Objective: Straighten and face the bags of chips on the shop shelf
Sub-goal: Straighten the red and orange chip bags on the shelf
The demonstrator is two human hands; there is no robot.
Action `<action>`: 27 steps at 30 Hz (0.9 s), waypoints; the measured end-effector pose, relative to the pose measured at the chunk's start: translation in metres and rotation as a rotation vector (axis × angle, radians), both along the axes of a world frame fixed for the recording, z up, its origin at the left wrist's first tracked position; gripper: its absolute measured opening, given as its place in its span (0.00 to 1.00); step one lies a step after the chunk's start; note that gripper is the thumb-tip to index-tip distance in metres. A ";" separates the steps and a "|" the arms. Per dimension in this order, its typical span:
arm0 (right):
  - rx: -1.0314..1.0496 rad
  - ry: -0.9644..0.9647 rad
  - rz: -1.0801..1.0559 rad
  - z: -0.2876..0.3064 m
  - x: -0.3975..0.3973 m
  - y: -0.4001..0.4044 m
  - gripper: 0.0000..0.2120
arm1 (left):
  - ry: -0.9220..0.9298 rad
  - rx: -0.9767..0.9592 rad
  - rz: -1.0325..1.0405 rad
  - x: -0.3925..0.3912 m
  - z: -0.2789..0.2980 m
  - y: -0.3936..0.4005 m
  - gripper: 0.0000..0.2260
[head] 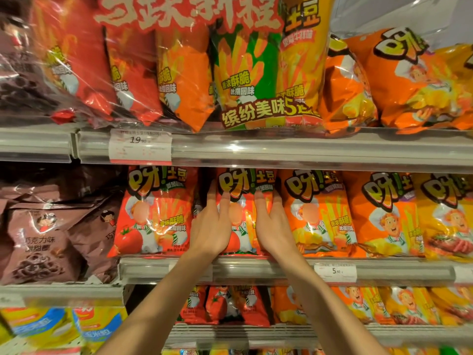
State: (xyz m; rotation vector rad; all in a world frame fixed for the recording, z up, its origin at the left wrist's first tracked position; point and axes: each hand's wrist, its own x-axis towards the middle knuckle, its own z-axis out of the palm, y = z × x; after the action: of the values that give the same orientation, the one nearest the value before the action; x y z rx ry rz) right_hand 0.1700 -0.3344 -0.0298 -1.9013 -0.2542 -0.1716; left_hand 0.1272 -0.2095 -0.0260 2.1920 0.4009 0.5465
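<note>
Fingers of both hands lie nearly straight and spread against the front of one red bag [242, 198] on the middle shelf [268, 269], pressing it rather than gripping it. The left hand [211, 226] covers the bag's left half, with its fingertips reaching the bag's left edge below the logo. The right hand [272, 226] covers the right half, its outer fingers lying along the seam where an orange bag [317, 213] stands just beside. The red bag stands upright, logo forward, second in its row; another red bag [156, 211] stands to its left with a dark gap between them. Step in hand, by judgement: squaring this one bag and setting its face flush with the row. The next move calls for even pressure from both palms, so that the bag neither twists nor tips backward, and for closing the gap on the left. Farther right, orange and yellow bags already face forward. Brown bags [48, 242] at far left lie slumped and tilted.
</note>
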 end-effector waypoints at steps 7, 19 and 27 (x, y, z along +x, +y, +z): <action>0.017 0.012 0.031 0.004 -0.008 -0.005 0.35 | -0.016 -0.177 -0.106 -0.010 -0.004 0.000 0.27; 0.118 -0.024 0.006 -0.012 -0.065 -0.066 0.14 | -0.258 -0.191 -0.265 -0.083 -0.023 0.028 0.16; 0.168 0.112 -0.089 -0.064 -0.116 -0.069 0.05 | -0.173 -0.322 -0.215 -0.132 -0.065 0.061 0.06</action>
State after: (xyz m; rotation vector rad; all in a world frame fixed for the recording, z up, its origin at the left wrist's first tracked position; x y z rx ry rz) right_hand 0.0540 -0.4033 -0.0934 -1.7497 -0.0771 -0.1411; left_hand -0.0050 -0.1487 -0.0907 1.8344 0.1458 0.5088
